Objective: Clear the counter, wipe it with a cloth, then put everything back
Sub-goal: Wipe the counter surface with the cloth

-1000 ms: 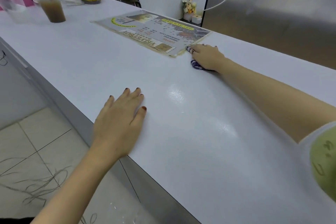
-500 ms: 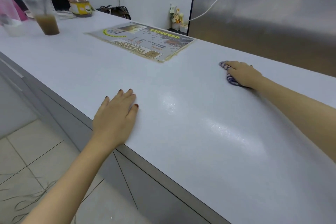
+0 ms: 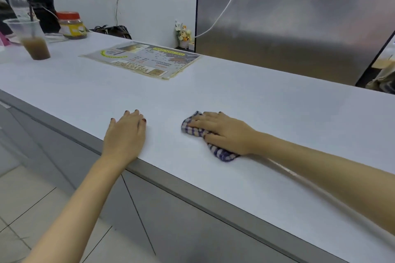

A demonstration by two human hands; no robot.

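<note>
A blue-and-white checked cloth (image 3: 193, 129) lies bunched on the white counter (image 3: 267, 113). My right hand (image 3: 224, 132) presses flat on top of the cloth, with its ends sticking out at the fingertips and under the wrist. My left hand (image 3: 126, 134) rests palm down, fingers together, on the counter's front edge, a hand's width left of the cloth. It holds nothing. A laminated menu sheet (image 3: 143, 60) lies flat further back on the counter.
At the far left stand a plastic cup of brown drink (image 3: 34, 38), a red-lidded jar (image 3: 71, 25) and a water bottle (image 3: 18, 4). A steel panel (image 3: 299, 17) rises behind the counter, with small flowers (image 3: 183, 33) beside it. Tiled floor lies below.
My right hand has slid the cloth from beside the menu, out to the right, then back toward the front edge near my left hand. The left hand stayed put.
</note>
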